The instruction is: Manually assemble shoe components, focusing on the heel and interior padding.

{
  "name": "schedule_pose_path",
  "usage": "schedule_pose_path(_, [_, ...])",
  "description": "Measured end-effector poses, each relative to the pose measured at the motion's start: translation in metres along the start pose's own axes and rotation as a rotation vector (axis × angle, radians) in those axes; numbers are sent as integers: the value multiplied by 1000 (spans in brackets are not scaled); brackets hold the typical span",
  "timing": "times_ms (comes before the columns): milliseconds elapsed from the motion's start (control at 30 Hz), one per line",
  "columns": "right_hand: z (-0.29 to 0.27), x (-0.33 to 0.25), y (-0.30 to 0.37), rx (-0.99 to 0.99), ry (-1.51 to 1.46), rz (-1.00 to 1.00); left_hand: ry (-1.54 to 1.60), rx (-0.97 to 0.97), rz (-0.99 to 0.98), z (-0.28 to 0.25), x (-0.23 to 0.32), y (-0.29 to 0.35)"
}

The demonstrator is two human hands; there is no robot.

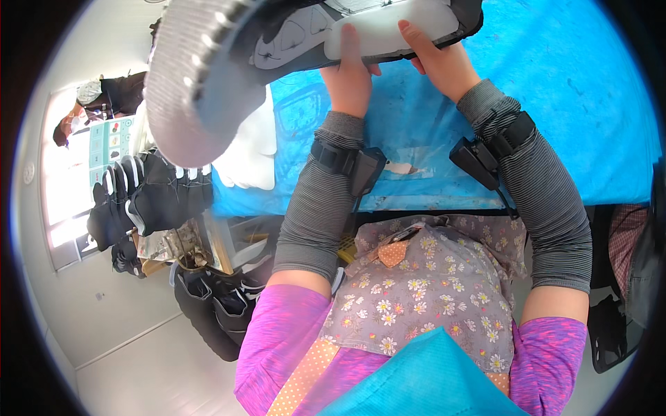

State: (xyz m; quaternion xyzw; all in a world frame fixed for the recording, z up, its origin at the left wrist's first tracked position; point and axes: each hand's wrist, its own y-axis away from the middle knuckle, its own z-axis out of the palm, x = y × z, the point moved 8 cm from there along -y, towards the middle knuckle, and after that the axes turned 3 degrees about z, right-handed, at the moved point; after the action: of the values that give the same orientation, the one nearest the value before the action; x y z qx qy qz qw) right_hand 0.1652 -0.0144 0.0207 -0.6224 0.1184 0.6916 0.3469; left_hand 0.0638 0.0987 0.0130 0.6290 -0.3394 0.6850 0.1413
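Near the top edge, above a blue-covered table, I hold a dark-edged padded piece with a smooth white panel [392,31] and a grey section marked with dark lines. Its exact kind I cannot make out. My left hand [349,76] grips the lower edge, thumb lying on the white panel and fingers underneath. My right hand [440,62] pinches the same edge farther right, its thumb also on the panel. A large grey ribbed curve [187,90] fills the upper left, close to the camera; whether it belongs to the held piece I cannot tell.
The blue table cover [541,83] spreads beneath my hands. White sheets [250,156] lie at its left side. Farther left are several black pieces with white edges [156,191], and dark padded items [215,305] below them. Black devices [368,170] are strapped to both forearms.
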Motion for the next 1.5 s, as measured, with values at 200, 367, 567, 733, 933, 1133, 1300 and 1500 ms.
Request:
schedule_pose_path(200, [-5,-9,-5,71,29,-320,58,177,21,-11,-2,-4])
schedule_pose_path(367, [-15,34,3,161,123,206,-6,151,91,-15,1,-5])
schedule_pose_path(567, [-12,22,-5,109,68,11,4,147,67,-12,0,-5])
schedule_pose_path(733, [-10,37,5,109,97,261,54,197,159,-24,-2,-4])
schedule_pose_path(933, [-20,42,2,131,69,229,-96,196,233,-14,11,-2])
schedule_pose_path(1133, [-21,39,7,209,72,321,42,-67,42,-1,-2,-4])
schedule_pose_path(1300, [-11,26,9,16,-5,176,-398,-64,184,-13,1,-7])
schedule_pose_path(1500, [-13,37,5,-8,118,385,-10,-105,-10,9,3,0])
